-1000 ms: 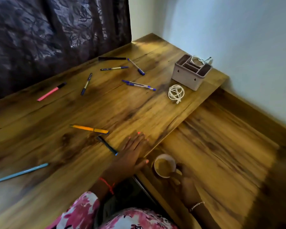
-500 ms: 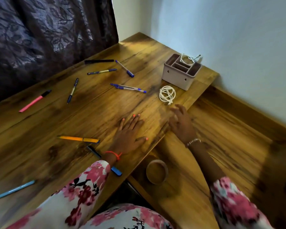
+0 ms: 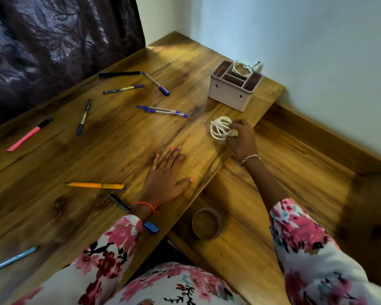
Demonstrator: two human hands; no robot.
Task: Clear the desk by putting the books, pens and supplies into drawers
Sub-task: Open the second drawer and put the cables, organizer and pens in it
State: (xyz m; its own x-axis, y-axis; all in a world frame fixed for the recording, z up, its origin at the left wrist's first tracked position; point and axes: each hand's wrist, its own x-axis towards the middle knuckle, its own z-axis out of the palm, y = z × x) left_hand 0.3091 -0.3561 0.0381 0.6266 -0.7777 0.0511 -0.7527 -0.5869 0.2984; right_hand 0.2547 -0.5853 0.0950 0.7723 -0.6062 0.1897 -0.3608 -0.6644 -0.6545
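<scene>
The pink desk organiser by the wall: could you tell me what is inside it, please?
A white cable loops out of a rear compartment of the organiser. The other compartments show nothing, but their floors are hidden.

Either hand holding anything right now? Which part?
Right hand pinches the coiled white cord at its right edge. Left hand lies flat on the desk, holding nothing.

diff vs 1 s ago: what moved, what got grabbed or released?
The right hand left the tape roll on the lower wooden surface, moved forward to the desk edge and now pinches the white cable coil. The left hand stayed flat on the desk. Pens and organizer are unmoved.
</scene>
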